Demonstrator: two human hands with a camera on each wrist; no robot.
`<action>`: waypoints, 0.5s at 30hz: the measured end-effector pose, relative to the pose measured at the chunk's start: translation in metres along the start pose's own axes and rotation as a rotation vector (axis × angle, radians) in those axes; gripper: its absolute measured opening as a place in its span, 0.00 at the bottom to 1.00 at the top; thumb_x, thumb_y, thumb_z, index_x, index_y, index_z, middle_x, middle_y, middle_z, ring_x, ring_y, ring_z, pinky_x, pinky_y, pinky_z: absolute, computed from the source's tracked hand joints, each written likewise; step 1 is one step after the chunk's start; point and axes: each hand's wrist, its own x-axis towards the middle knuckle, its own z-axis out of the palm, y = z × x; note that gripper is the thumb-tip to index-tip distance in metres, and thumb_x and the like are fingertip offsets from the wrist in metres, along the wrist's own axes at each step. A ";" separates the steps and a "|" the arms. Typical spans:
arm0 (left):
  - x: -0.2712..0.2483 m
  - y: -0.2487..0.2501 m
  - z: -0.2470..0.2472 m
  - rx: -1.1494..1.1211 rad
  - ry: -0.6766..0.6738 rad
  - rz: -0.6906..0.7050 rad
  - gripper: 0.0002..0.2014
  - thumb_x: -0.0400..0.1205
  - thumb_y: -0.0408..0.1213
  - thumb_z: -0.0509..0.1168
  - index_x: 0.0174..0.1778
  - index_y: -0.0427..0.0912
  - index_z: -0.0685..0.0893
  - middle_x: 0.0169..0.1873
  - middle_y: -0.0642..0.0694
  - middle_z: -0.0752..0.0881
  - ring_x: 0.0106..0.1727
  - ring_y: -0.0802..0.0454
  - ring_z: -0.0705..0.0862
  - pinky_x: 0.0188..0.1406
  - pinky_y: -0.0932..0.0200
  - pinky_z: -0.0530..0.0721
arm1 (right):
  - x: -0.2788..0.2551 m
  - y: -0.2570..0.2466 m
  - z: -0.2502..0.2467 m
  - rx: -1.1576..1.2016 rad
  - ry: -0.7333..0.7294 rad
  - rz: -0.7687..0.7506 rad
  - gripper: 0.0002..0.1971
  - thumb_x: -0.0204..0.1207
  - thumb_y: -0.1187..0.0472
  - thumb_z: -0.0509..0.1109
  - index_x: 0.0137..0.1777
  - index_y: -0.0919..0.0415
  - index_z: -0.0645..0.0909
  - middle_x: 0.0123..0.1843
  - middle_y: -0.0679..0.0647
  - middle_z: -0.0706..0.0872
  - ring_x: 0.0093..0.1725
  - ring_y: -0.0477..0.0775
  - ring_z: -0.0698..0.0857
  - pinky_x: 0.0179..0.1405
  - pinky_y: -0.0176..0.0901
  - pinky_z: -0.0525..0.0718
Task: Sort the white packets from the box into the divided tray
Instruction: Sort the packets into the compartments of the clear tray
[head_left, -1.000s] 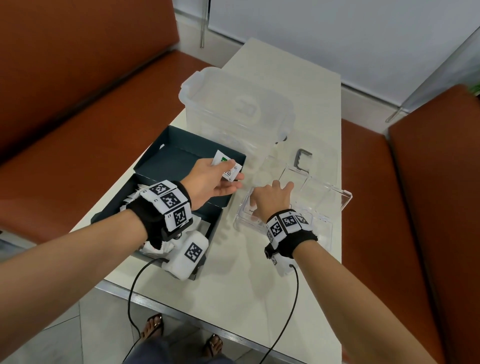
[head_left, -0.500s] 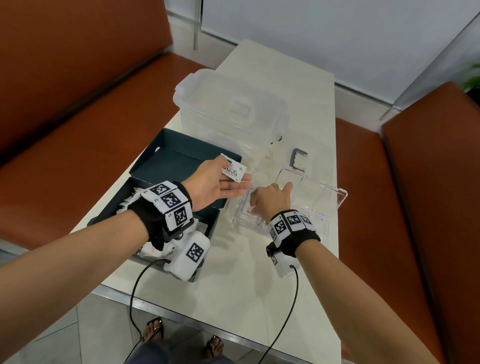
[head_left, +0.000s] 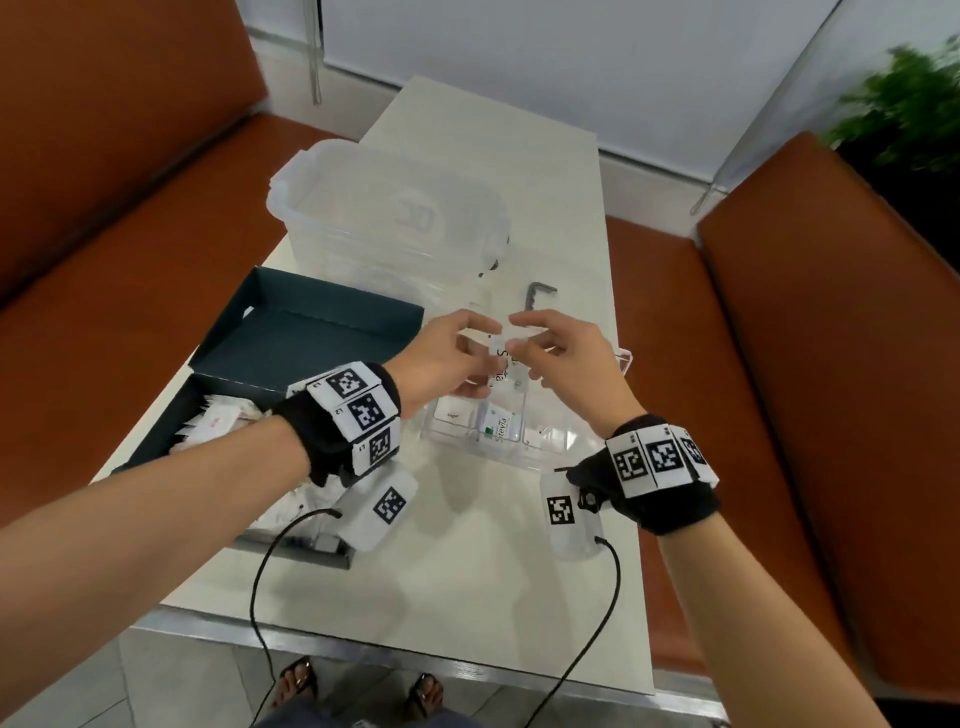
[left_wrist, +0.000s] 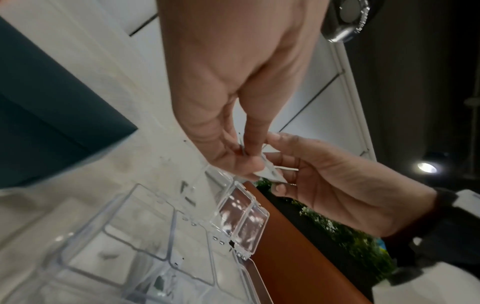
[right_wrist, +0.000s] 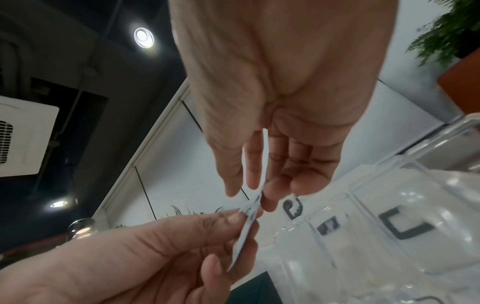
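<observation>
Both hands meet above the clear divided tray (head_left: 550, 441) and hold one white packet (head_left: 500, 364) between them. My left hand (head_left: 491, 358) pinches its left side between thumb and fingers. My right hand (head_left: 514, 335) pinches its upper right edge. The left wrist view shows the packet (left_wrist: 271, 173) between the two hands, above the tray (left_wrist: 155, 236). Seen from the right wrist, the packet (right_wrist: 244, 238) is edge-on. Two near compartments hold a packet each (head_left: 454, 415) (head_left: 498, 428). The dark teal box (head_left: 311, 332) on the left holds several white packets (head_left: 218, 421).
A large clear lidded bin (head_left: 384, 208) stands behind the box and tray. A small grey metal bracket (head_left: 540, 293) lies just beyond the hands. The tray's clear lid (head_left: 623, 358) hangs open on the right. Orange benches flank the narrow white table (head_left: 467, 571).
My left hand carried the packet rightward from over the box to above the tray. My right hand lifted off the tray and took hold of the packet's other side.
</observation>
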 end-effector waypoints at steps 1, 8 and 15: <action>0.002 0.000 0.006 0.020 -0.001 0.014 0.21 0.78 0.28 0.73 0.66 0.42 0.78 0.40 0.42 0.84 0.40 0.49 0.85 0.37 0.62 0.86 | -0.003 0.003 -0.004 0.002 0.010 0.013 0.12 0.77 0.56 0.72 0.59 0.51 0.85 0.39 0.50 0.88 0.34 0.44 0.85 0.39 0.37 0.85; 0.014 -0.009 0.029 0.187 0.058 0.108 0.14 0.75 0.33 0.76 0.55 0.39 0.83 0.33 0.48 0.88 0.28 0.60 0.83 0.28 0.68 0.83 | -0.005 0.025 -0.015 0.150 0.072 0.154 0.02 0.74 0.66 0.74 0.45 0.63 0.87 0.30 0.51 0.86 0.27 0.44 0.83 0.32 0.35 0.84; 0.015 -0.027 0.007 0.345 0.068 0.030 0.08 0.83 0.38 0.68 0.55 0.41 0.85 0.46 0.49 0.86 0.41 0.54 0.87 0.38 0.63 0.82 | 0.015 0.048 0.005 -0.097 0.089 0.196 0.03 0.76 0.68 0.70 0.44 0.61 0.85 0.36 0.55 0.86 0.36 0.50 0.83 0.40 0.40 0.82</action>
